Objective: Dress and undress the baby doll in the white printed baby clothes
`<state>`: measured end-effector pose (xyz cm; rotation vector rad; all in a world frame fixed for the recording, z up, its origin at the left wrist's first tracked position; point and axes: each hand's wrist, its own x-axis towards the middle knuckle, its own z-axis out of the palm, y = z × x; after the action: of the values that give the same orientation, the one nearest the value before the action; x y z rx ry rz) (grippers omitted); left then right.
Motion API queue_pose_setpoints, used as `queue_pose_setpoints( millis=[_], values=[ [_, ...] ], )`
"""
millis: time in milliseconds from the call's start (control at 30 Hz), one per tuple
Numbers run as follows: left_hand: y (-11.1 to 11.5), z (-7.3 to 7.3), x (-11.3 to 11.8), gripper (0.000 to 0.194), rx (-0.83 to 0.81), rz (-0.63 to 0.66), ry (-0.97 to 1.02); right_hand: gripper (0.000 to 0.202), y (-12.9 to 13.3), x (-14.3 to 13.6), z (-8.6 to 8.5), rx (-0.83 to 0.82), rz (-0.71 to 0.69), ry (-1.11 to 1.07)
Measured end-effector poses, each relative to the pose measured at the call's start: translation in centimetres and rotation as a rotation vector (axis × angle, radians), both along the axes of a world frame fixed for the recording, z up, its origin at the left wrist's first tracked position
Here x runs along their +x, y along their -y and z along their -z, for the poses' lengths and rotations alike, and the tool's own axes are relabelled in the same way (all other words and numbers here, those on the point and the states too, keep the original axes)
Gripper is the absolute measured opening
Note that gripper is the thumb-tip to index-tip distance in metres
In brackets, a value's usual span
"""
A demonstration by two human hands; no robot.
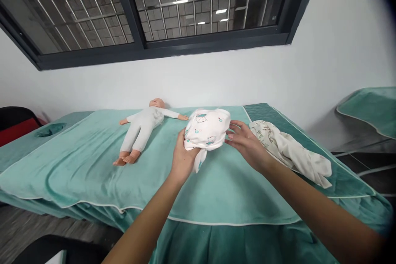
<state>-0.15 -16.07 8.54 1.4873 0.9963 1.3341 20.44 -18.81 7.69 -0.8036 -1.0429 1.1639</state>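
A white baby garment [208, 128] with small animal prints is held up above the bed, bunched into a rounded shape like a cap. A narrow end hangs below it. My left hand [185, 154] is closed on its lower left side, thumb in front. At its right edge is my right hand [246, 142], fingers apart and slightly curved, the fingertips close to or touching the cloth. A baby doll [144, 126] in a white bodysuit lies on its back to the left, arms spread and legs together. Right of my hands lies a crumpled white printed garment [289, 150].
A green cover [93, 173] with white piping lies over the bed, which stands against a white wall [213, 78]. Above is a dark-framed window [185, 47] with metal bars. A red and black chair [17, 126] is at left, a green-topped piece of furniture [371, 107] at right.
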Motion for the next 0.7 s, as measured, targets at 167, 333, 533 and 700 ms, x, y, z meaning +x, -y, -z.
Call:
queue_pose_setpoints(
  millis=[167,333,533,700],
  values=[
    [-0.3,0.0,-0.3,0.064,0.023,-0.001,-0.051,0.06,-0.8,0.8,0.8,0.097,0.149,0.216],
    [0.3,0.5,0.3,0.066,0.075,0.204,-0.177,0.056,-0.7,0.1,0.7,0.163,0.216,0.393],
    [0.1,0.6,-0.8,0.059,0.374,0.161,-0.558,0.036,-1.3,1.3,2.0,-0.059,0.288,0.451],
    [-1.2,0.2,-1.7,0.052,0.636,-0.038,-0.983,0.029,-1.9,2.5,1.4,-0.022,0.441,0.619]
  ],
)
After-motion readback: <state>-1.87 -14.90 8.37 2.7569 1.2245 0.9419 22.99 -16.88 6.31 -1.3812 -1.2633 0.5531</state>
